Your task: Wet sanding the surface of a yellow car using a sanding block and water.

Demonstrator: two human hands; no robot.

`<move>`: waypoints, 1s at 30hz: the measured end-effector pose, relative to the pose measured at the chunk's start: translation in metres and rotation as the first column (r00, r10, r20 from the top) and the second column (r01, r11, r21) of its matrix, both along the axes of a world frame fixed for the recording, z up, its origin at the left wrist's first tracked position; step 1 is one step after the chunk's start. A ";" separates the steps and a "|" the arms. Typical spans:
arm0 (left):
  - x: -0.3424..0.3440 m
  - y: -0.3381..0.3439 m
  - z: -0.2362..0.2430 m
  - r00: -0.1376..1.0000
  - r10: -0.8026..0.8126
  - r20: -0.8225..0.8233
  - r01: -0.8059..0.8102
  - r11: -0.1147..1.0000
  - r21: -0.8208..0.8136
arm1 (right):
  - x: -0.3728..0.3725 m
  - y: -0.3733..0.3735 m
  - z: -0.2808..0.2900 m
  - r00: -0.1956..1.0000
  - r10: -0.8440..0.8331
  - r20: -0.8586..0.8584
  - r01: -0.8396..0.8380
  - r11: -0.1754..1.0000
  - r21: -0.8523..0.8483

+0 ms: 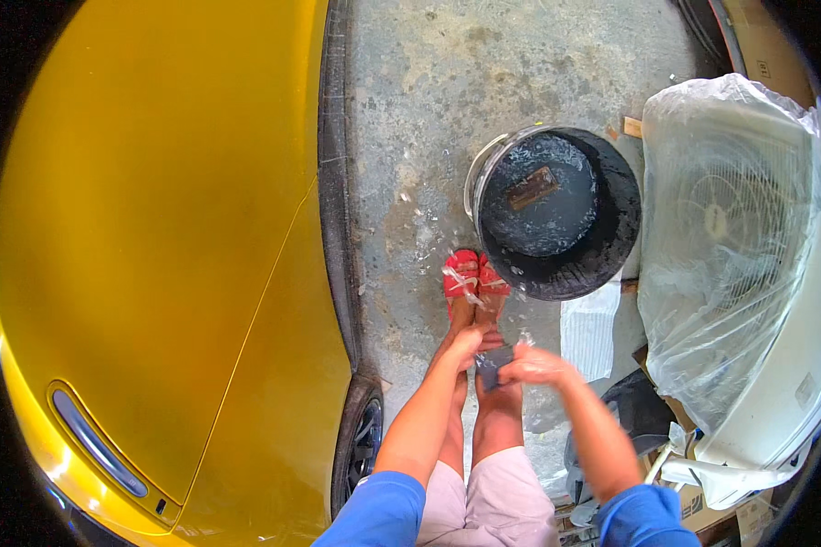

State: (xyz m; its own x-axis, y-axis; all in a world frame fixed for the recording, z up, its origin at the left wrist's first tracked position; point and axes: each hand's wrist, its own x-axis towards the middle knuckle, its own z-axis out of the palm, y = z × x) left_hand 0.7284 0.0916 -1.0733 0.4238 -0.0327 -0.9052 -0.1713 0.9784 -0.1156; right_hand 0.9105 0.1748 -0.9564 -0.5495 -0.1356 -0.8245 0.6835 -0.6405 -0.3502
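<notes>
A small dark grey sheet (491,367), perhaps sandpaper, is between my hands above my knees. My right hand (536,365) pinches its right side, slightly blurred. At the sheet's upper left edge, the curled fingers of my left hand (476,341) close on it. Water drops fly around both hands and over my red sandals (462,270). Just beyond my feet stands a black bucket (618,239) holding cloudy water, with a brown rectangular block (533,188) in it.
A yellow car body (164,210) fills the left side, with a wheel (365,438) near my left forearm. To the right stands a plastic-wrapped fan unit (725,228). White ribbed material (590,337) lies by the bucket on the wet concrete floor (420,100).
</notes>
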 end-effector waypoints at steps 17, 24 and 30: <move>-0.018 -0.035 -0.051 0.792 -0.190 -0.580 0.348 0.922 0.173 | 0.061 0.105 -0.067 0.745 -0.647 0.162 -0.055 0.183 0.982; -0.022 0.033 -0.006 0.879 0.084 -0.469 -0.024 0.991 0.132 | 0.073 0.131 -0.164 0.688 -0.545 0.479 0.115 0.733 0.670; -0.022 0.039 0.028 0.891 0.249 -0.380 -0.257 0.966 0.031 | 0.058 0.107 -0.104 0.485 -0.875 -0.018 0.526 0.307 -0.793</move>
State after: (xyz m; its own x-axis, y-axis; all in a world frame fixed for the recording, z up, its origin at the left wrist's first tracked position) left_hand 0.7061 0.1303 -1.0457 0.0467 0.0110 -0.9988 -0.4475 0.8942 -0.0111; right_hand 0.9681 0.2821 -1.0603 -0.9140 0.1297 -0.3845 -0.2504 -0.9259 0.2828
